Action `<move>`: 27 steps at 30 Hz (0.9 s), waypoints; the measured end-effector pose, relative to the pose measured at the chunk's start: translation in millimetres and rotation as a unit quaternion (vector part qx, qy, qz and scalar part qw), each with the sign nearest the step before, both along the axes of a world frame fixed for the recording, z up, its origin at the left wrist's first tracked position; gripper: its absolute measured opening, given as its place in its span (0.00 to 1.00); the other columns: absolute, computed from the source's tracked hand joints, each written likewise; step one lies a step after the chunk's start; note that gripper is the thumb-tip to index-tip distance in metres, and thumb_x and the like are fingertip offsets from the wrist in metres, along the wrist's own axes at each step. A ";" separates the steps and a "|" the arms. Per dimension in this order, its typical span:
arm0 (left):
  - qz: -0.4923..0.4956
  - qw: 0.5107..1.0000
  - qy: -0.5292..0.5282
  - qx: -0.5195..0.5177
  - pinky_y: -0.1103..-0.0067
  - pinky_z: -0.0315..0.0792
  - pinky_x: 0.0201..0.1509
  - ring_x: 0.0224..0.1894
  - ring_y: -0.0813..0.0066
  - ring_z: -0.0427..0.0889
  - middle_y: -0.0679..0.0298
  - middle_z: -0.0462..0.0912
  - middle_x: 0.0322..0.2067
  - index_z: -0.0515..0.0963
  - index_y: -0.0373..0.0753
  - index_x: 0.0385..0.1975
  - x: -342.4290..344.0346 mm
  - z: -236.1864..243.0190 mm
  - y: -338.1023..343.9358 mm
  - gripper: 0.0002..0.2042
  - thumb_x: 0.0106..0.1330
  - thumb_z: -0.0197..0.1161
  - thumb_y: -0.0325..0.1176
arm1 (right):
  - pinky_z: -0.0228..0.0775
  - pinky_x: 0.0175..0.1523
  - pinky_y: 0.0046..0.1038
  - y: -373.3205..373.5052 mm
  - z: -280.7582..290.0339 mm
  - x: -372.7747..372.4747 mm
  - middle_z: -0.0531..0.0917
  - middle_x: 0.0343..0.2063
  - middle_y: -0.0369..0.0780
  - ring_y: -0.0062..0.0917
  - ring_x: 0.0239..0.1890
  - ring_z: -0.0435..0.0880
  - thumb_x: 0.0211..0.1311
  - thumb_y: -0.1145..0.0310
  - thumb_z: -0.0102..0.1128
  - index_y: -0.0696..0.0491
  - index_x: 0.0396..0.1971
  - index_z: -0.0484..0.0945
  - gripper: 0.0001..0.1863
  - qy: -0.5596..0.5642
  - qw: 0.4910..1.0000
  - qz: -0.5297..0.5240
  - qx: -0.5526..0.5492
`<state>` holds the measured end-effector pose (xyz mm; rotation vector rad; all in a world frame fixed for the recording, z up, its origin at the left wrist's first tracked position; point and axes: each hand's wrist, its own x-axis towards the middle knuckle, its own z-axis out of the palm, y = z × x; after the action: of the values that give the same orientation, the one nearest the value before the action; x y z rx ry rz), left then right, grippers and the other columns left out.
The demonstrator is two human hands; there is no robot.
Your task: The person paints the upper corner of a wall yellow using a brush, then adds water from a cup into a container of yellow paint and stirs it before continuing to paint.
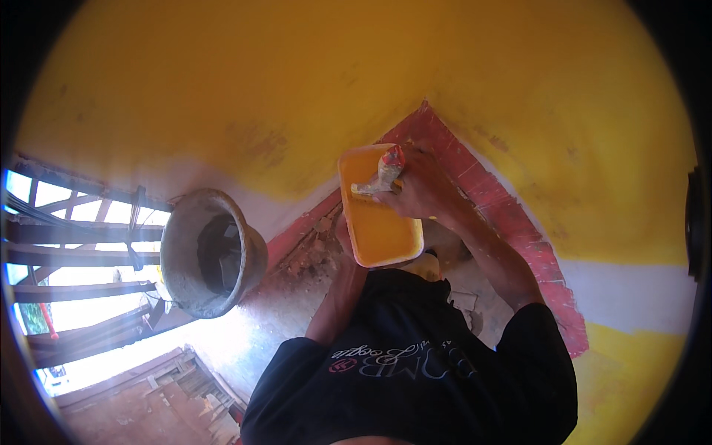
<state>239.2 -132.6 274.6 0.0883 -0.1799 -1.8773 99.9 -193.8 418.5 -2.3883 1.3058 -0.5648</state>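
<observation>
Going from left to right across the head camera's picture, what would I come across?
Wooden railing → grey mortar-caked bucket → left hand under the yellow tray → yellow tray → right hand, gripping a paint-smeared brush over the tray → red painted band → yellow and white wall.

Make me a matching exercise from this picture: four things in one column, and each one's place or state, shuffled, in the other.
Things:
1. rectangular yellow plastic tray
2. paint-smeared brush
3. round grey cement-crusted bucket
4. red painted band

Places or states:
A. at the foot of the yellow wall
B. gripped in the right hand
C. held from beneath by the left hand
D. on the floor, left of the tray

Pairs: 1-C, 2-B, 3-D, 4-A
</observation>
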 end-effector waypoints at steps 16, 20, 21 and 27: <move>0.015 1.000 -0.016 -0.020 0.68 0.73 0.54 0.51 0.62 0.77 0.55 0.74 0.51 0.66 0.37 0.58 3.1 -9.8 -11.9 0.24 0.71 0.40 0.48 | 0.70 0.45 0.41 -7.6 -9.9 8.8 0.82 0.25 0.46 0.42 0.33 0.82 0.48 0.54 0.67 0.54 0.26 0.81 0.17 0.030 0.999 -0.009 -0.016; 0.019 0.999 -0.017 -0.025 0.68 0.73 0.54 0.51 0.62 0.77 0.55 0.74 0.51 0.66 0.37 0.58 1.9 -14.4 -12.3 0.24 0.71 0.40 0.48 | 0.64 0.55 0.40 -15.7 -4.4 4.3 0.83 0.33 0.42 0.36 0.40 0.81 0.46 0.54 0.69 0.50 0.37 0.80 0.20 0.060 0.997 0.007 0.054; 0.020 0.999 -0.019 -0.027 0.68 0.73 0.54 0.51 0.62 0.77 0.55 0.74 0.51 0.66 0.37 0.58 1.6 -15.5 -12.9 0.24 0.71 0.40 0.48 | 0.60 0.60 0.39 -18.6 0.1 3.8 0.83 0.37 0.39 0.34 0.43 0.80 0.45 0.54 0.70 0.48 0.41 0.80 0.22 0.070 0.994 0.009 0.089; 0.026 0.999 -0.020 -0.034 0.68 0.73 0.54 0.51 0.62 0.77 0.55 0.74 0.51 0.66 0.37 0.57 0.6 -16.7 -13.6 0.24 0.71 0.40 0.47 | 0.63 0.56 0.35 -26.8 17.2 0.9 0.84 0.33 0.39 0.32 0.40 0.81 0.45 0.60 0.70 0.48 0.36 0.82 0.16 0.004 1.000 0.011 -0.001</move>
<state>239.7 -146.2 257.9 0.0824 -0.2666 -1.8177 100.8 -220.5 435.8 -2.4065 1.2823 -0.5507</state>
